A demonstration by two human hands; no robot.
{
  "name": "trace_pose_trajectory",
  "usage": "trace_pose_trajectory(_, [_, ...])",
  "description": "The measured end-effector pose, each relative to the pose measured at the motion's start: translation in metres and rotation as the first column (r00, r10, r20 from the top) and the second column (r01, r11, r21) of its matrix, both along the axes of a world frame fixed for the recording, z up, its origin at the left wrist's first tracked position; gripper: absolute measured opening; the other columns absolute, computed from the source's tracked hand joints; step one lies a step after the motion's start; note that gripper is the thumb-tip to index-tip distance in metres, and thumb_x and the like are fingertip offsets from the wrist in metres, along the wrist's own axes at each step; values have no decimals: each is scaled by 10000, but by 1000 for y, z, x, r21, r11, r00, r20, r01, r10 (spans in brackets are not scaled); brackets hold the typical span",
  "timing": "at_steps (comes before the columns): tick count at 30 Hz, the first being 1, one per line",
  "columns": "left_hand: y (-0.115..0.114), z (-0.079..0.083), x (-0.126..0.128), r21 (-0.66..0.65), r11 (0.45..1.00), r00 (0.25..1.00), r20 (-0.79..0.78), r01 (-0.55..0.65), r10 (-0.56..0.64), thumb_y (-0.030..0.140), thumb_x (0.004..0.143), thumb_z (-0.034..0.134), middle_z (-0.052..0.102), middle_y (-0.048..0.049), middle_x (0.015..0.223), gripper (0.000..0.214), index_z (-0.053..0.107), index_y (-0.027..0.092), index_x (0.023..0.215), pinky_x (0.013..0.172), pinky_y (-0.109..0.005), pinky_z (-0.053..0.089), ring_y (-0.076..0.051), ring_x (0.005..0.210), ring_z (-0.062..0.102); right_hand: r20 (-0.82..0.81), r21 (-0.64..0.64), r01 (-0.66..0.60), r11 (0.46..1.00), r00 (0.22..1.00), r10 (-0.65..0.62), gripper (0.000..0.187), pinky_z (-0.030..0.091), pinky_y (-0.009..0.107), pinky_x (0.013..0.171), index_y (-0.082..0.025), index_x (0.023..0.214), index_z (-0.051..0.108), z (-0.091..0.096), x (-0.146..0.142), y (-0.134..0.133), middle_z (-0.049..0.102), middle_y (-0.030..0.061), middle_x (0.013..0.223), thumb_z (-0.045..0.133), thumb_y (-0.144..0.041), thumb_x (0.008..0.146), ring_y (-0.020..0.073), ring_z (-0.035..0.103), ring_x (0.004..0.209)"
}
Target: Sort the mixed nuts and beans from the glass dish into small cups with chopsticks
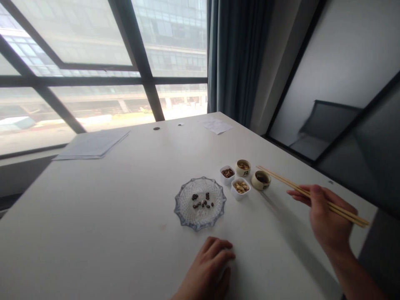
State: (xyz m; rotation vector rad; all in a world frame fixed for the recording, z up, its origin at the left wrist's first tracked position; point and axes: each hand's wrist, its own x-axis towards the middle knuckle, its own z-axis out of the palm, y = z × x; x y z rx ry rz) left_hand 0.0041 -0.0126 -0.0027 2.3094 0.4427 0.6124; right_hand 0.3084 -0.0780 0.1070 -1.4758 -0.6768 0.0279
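My right hand (326,218) is closed round a pair of wooden chopsticks (290,183), whose tips point left over the table near a small round cup (260,180). My left hand (208,271) rests flat on the white table (109,216), fingers stretched out, just in front of a clear glass dish (200,203) that holds several dark beans. Behind and right of the dish stand two white square cups, one with dark beans (228,174) and one with pale nuts (240,188), plus a second round cup (243,167).
A stack of white papers (93,145) lies at the far left of the table and a single sheet (216,125) at the far edge. Large windows and a dark curtain (237,58) stand behind. The table's right edge runs close to my right arm.
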Motion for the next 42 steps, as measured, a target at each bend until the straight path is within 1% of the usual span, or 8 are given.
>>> trace_pose_trajectory(3, [-1, 1, 1, -17, 1000, 1000, 18, 24, -24, -11, 770, 606, 714, -60, 1284, 482, 631, 250, 1174, 1018, -382, 574, -264, 1154, 625, -41, -20, -263, 965, 964, 262, 369, 708, 284, 678, -163, 951, 813, -1, -29, 16, 843, 99, 809, 711, -512, 1013, 226, 838, 703])
trace_pose_trajectory(6, [-3, 1, 2, -14, 1000, 1000, 25, 19, -18, -16, 763, 622, 721, -53, 1282, 480, 634, 246, 1164, 1013, -367, 575, -256, 1138, 626, -52, -70, -596, 800, 803, 593, 353, 705, 302, 641, -178, 966, 831, -16, -61, 40, 852, 105, 856, 684, -492, 1034, 247, 843, 734])
trace_pose_trajectory(8, [-4, 1, 2, -7, 1000, 999, 40, 0, 0, -11, 759, 638, 725, -53, 1284, 488, 637, 244, 1175, 1013, -365, 577, -259, 1138, 627, -34, -119, -701, 703, 711, 703, 322, 701, 309, 650, -194, 944, 832, -28, -78, 56, 844, 85, 836, 684, -464, 1039, 232, 829, 705])
trace_pose_trajectory(10, [-5, -1, 2, -10, 1000, 999, 46, -8, 8, 1, 760, 657, 729, -53, 1283, 480, 645, 242, 1175, 1019, -366, 578, -259, 1134, 630, -25, -159, -725, 670, 682, 731, 299, 692, 305, 653, -207, 920, 827, -40, -87, 69, 831, 64, 799, 690, -445, 1039, 217, 815, 678])
trace_pose_trajectory(17, [-4, -3, 4, -21, 1000, 997, 72, -15, 16, 21, 760, 675, 740, -51, 1270, 470, 660, 239, 1176, 1022, -356, 584, -253, 1131, 646, -82, -120, -718, 686, 696, 714, 304, 695, 310, 651, -209, 916, 824, -60, -90, 80, 827, 64, 844, 689, -453, 1038, 241, 835, 736])
trace_pose_trajectory(26, [-5, -2, 3, -25, 1000, 997, 76, -11, 13, 26, 768, 682, 740, -56, 1268, 453, 667, 232, 1171, 1031, -351, 581, -253, 1129, 636, -97, -77, -678, 731, 735, 671, 321, 701, 307, 678, -200, 896, 827, -68, -98, 78, 834, 69, 851, 678, -440, 1048, 230, 832, 727])
trace_pose_trajectory(37, [-6, -4, 4, -26, 1000, 998, 65, -16, 17, 43, 768, 691, 743, -56, 1268, 450, 674, 239, 1173, 1037, -364, 581, -255, 1126, 639, -84, -81, -662, 745, 749, 657, 314, 710, 326, 678, -197, 963, 850, -74, -93, 70, 838, 87, 895, 684, -452, 1040, 241, 832, 732])
trace_pose_trajectory(42, [-6, -4, 3, -35, 999, 999, 51, -11, 12, 53, 781, 699, 739, -53, 1280, 446, 672, 243, 1183, 1046, -356, 576, -253, 1144, 632, -120, -79, -630, 773, 776, 620, 342, 712, 339, 677, -196, 949, 849, -78, -95, 72, 842, 95, 868, 699, -494, 1022, 254, 830, 719])
